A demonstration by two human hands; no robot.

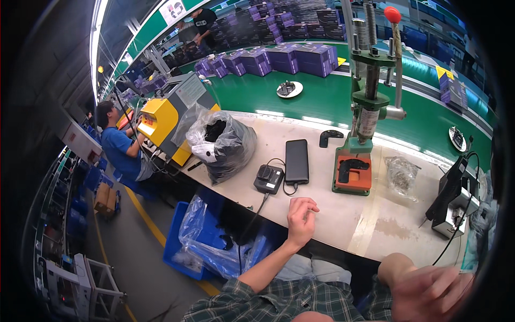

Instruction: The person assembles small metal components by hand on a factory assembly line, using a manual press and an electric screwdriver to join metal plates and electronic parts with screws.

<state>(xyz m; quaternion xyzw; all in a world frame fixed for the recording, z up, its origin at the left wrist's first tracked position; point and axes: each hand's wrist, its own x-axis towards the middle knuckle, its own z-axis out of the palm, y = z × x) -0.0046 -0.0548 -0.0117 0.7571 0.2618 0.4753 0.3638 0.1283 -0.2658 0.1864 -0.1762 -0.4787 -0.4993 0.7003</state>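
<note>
My left hand (301,221) is over the table's front edge, its fingers curled in and nothing visible in them. Nearest to it are a black power bank (296,162) and a small black boxy device (268,178) with cables. My right hand (429,292) is at the lower right, blurred and off the table; what its fingers do is unclear. Beyond the hands stands a green hand press (370,102) with a red ball (392,15) on its lever. A black curved part (351,167) lies in the orange fixture (361,181) beneath it; a similar black part (329,138) lies on the table.
A clear bag of small parts (401,177) lies right of the press. Farther right stands a black-and-white device (453,206) with a cable. A large plastic bag (228,147) holds dark pieces. Purple boxes (316,59) line the green conveyor (241,88). A blue bin (174,244) and seated co-worker (122,147) are left.
</note>
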